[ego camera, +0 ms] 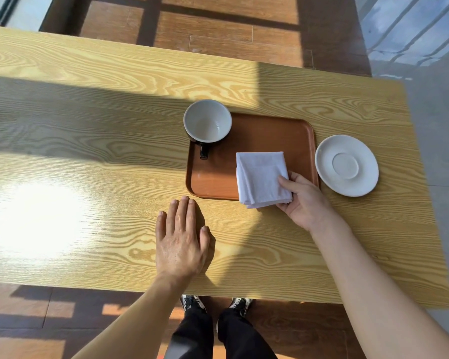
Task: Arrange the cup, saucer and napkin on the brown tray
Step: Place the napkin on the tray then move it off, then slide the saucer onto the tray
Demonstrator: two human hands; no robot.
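The brown tray (267, 136) lies on the wooden table, right of centre. A dark cup (207, 121) with a white inside stands upright at the tray's far left corner, its handle pointing toward me. A folded white napkin (261, 177) rests over the tray's near right part, its near edge hanging past the rim. My right hand (305, 199) pinches the napkin's right near corner, thumb on top. The white saucer (346, 165) sits on the table just right of the tray. My left hand (182, 239) lies flat on the table, near the tray's near left corner, holding nothing.
The table (88, 151) stretches far to the left, partly in shadow with a bright sun patch at the near left. Its near edge runs just above my feet; the right edge is a little beyond the saucer. Wooden floor lies beyond.
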